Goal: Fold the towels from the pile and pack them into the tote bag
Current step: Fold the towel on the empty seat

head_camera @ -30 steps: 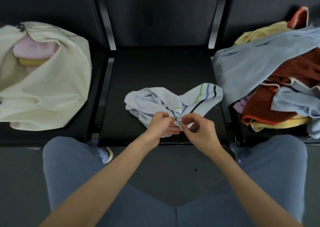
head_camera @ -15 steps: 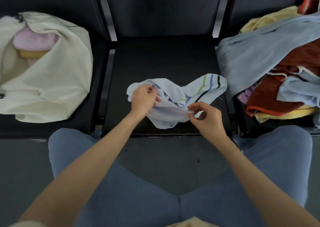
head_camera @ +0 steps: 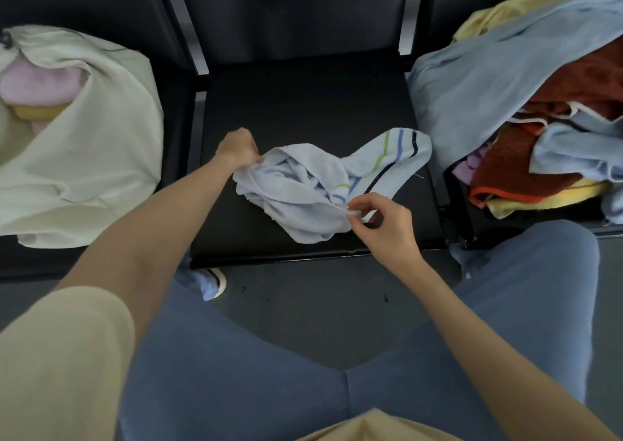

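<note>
A crumpled pale blue towel (head_camera: 303, 187) with green, blue and black stripes lies on the middle black seat (head_camera: 303, 103). My left hand (head_camera: 237, 149) grips its left edge. My right hand (head_camera: 381, 221) pinches a corner at its near right side. A cream tote bag (head_camera: 87, 144) lies on the left seat with pink and yellow towels (head_camera: 37, 86) inside its mouth. The towel pile (head_camera: 539, 120) fills the right seat: light blue, rust red, yellow and purple pieces.
Black seat backs with metal dividers (head_camera: 182, 19) rise behind the seats. My knees in blue trousers (head_camera: 236, 373) are below, over a dark floor. A shoe (head_camera: 209, 282) shows under the middle seat's front edge.
My left hand has let go of the near corner, moved out to the left edge of the towel and drawn it leftward. My right hand keeps its pinch on the near corner.
</note>
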A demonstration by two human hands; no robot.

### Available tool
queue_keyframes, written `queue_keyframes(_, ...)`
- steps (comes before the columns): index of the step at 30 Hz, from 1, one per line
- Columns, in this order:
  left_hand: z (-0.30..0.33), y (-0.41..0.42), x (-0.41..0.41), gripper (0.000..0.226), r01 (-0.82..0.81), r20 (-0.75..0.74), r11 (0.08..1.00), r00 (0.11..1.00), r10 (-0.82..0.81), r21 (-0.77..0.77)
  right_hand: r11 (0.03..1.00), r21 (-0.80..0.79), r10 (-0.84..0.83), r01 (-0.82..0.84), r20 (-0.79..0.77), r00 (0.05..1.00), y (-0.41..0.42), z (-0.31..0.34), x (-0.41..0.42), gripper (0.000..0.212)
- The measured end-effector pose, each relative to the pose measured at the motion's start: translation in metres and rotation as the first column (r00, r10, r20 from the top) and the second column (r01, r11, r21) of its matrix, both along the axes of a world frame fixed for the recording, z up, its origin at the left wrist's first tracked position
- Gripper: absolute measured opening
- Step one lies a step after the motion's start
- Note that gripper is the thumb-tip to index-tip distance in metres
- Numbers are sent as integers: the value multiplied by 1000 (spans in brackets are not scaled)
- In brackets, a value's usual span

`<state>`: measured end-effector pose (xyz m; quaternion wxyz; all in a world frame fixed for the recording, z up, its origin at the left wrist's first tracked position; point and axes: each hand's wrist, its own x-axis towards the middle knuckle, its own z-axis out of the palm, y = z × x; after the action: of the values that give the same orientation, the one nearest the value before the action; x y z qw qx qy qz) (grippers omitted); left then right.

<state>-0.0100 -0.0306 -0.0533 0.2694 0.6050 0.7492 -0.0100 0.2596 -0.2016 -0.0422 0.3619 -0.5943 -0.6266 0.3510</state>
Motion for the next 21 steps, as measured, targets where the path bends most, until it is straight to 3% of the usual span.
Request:
queue_keyframes(6, 36, -1, -8, 13, 110, -57, 993, 993, -107, 47, 996, 45, -85, 82, 78, 993, 1, 9, 18, 17)
queue_keyframes(10, 81, -7, -21, 6, 167, -185, 986, 969, -163, 9, 969, 58, -240, 241, -26, 970, 8, 26, 34, 20)
queue_keyframes(14, 120, -15, -29, 12, 134, -296, 960, 954, -57, 247, 943, 129, -296, 306, -90, 951, 13, 51, 40, 16)
queue_keyframes(19, 159, -31, -25, 3, 64, -217, 856, 975, 57, 514, 872, 280, -355, 401, -202, 913, 18, 95, 33, 18)
queue_keyframes(21, 176, -39, -21, 7, -15, -100, 776, 990, 100, 631, 834, 310, -386, 457, -266, 883, 23, 113, 33, 17)
